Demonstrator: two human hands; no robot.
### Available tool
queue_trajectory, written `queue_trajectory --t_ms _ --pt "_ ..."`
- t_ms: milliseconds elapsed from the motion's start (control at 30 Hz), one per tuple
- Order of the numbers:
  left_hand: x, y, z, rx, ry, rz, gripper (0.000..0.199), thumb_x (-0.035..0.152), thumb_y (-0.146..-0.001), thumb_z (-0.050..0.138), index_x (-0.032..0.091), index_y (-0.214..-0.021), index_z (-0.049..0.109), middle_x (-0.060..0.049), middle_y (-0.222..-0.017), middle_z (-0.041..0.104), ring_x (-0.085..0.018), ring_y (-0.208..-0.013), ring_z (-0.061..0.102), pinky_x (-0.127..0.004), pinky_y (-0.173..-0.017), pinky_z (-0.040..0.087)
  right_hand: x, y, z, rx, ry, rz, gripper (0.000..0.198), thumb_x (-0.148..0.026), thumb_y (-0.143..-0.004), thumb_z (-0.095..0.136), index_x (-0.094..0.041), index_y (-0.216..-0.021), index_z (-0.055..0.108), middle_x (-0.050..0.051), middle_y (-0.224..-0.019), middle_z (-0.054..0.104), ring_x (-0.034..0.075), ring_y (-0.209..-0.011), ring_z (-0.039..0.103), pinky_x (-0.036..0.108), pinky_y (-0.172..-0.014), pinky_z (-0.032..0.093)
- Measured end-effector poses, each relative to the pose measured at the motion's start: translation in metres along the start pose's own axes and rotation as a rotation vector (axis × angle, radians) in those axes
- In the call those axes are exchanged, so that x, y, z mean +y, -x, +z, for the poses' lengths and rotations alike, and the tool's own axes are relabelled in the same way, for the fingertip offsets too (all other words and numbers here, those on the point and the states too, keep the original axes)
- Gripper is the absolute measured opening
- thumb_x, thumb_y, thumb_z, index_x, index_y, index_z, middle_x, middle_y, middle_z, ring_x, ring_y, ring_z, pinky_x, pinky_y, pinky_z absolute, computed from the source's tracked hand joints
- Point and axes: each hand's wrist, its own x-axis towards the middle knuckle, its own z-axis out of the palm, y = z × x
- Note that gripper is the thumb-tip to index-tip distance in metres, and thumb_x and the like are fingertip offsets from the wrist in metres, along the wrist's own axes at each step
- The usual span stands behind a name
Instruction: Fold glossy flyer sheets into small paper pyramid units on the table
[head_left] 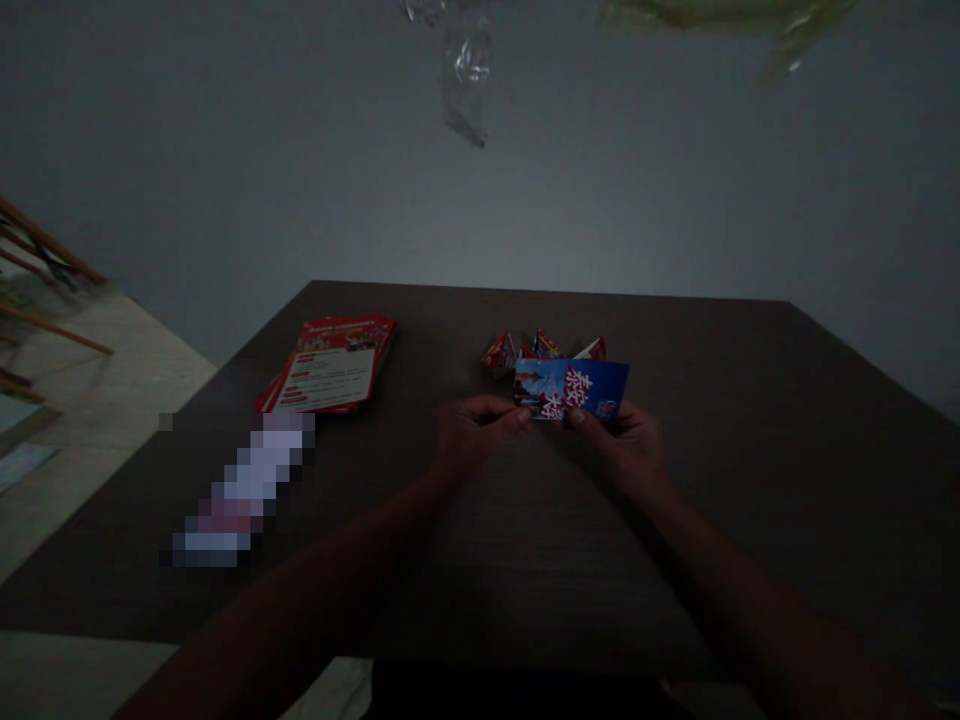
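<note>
"Doing what with the fingers?"

"Pinching the card (571, 386) by its bottom edge: with the left hand (472, 425) at the left corner, with the right hand (639, 438) further right."

"Holding it where?"

"Holding it over the table (450, 310)."

"Seeing what around it?"

"Seeing folded papers (499, 352) just past it at twelve o'clock, a red pile (330, 365) at nine, and a blurry thing (244, 490) between eight and nine."

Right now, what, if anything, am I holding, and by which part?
A blue printed paper, by its near edge: left hand at the left corner, right hand from the middle rightward.
</note>
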Motion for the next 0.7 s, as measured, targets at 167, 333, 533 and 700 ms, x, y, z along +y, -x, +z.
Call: queue_trajectory --t_ms 167,333,533,700 --pt "-0.0022 -0.0004 0.0029 0.029 0.061 -0.038 0.018 0.032 -0.066 0.072 0.014 -0.064 0.07 -0.003 -0.062 0.069 -0.013 -0.058 0.063 -0.024 -0.06 0.05 0.001 -0.001 0.0001 0.006 -0.016 0.005 0.019 -0.034 -0.064 0.076 -0.019 -0.073 0.069 0.002 -0.07 0.071 0.015 -0.061 0.064 0.028 -0.062 0.053" --pt "-0.0018 -0.0017 0.0035 0.037 0.076 -0.073 0.02 0.033 -0.066 0.073 0.014 -0.064 0.069 -0.003 -0.06 0.068 -0.012 -0.055 0.062 -0.023 -0.057 0.05 0.0012 -0.0014 0.0009 0.013 -0.038 0.016 0.016 -0.032 -0.065 0.076 -0.019 -0.071 0.068 0.001 -0.068 0.07 0.014 -0.06 0.064 0.026 -0.059 0.052" --pt "0.0011 -0.0028 0.005 0.045 0.092 -0.071 0.021 0.032 -0.066 0.073 0.012 -0.059 0.067 -0.003 -0.056 0.067 -0.011 -0.051 0.06 -0.023 -0.055 0.05 0.002 -0.0014 0.002 0.012 -0.047 0.006 0.016 -0.031 -0.066 0.075 -0.019 -0.074 0.068 0.001 -0.068 0.07 0.013 -0.059 0.063 0.024 -0.058 0.052" --pt "0.0025 -0.0031 0.0059 0.056 0.092 -0.094 0.021 0.031 -0.065 0.074 0.012 -0.06 0.067 -0.003 -0.055 0.066 -0.011 -0.049 0.059 -0.022 -0.052 0.049 0.0026 -0.0016 0.0026 0.011 -0.08 0.029 0.017 -0.031 -0.066 0.075 -0.019 -0.074 0.068 0.0 -0.069 0.07 0.012 -0.059 0.064 0.023 -0.059 0.052"
